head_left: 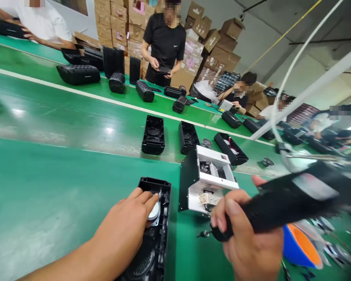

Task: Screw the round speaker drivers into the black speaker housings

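My left hand [128,214] reaches into a black speaker housing [167,218], its fingers together and curled over a round speaker driver [154,212] with a pale back. Part of the driver is hidden under those fingers. In the lower part of the housing a round grille [144,263] shows. My right hand [245,230] is wrapped round a black electric screwdriver [280,203], held tilted in the air. Its bit [204,234] points left, just in front of a white and black screw feeder [193,195], and stays apart from the housing.
Two open housings [153,136] [188,136] and one with wires [230,148] stand beyond the feeder. Loose drivers [337,251] and a blue-orange container [302,246] lie at right. A white cable [286,74] hangs above. Across the bench, several people [165,43] work among finished-looking speakers [78,74].
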Motion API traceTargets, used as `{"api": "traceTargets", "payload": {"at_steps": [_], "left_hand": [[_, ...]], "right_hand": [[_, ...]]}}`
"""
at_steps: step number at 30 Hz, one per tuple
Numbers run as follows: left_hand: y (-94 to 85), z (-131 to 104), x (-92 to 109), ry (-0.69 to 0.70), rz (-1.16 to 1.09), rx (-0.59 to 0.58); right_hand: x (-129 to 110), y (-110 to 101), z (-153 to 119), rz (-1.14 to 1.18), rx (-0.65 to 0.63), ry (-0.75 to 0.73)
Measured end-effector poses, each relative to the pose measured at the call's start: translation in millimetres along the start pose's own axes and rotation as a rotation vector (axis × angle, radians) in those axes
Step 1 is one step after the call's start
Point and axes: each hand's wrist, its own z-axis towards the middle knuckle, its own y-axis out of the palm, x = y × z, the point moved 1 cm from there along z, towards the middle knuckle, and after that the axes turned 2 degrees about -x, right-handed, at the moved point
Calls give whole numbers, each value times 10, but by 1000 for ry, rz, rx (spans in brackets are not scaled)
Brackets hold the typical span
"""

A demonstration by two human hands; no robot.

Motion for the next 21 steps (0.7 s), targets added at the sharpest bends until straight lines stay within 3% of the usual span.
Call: {"api": "traceTargets", "payload": {"at_steps": [5,11,21], "left_hand": [[-43,-1,25,-1,-27,-23],[-121,-1,77,-14,-27,-71],[-156,6,66,-40,-33,-173]], "right_hand": [[-109,230,-209,214,-102,-15],[166,598,-335,210,-26,-85],[454,669,-412,197,-79,-81]]}}
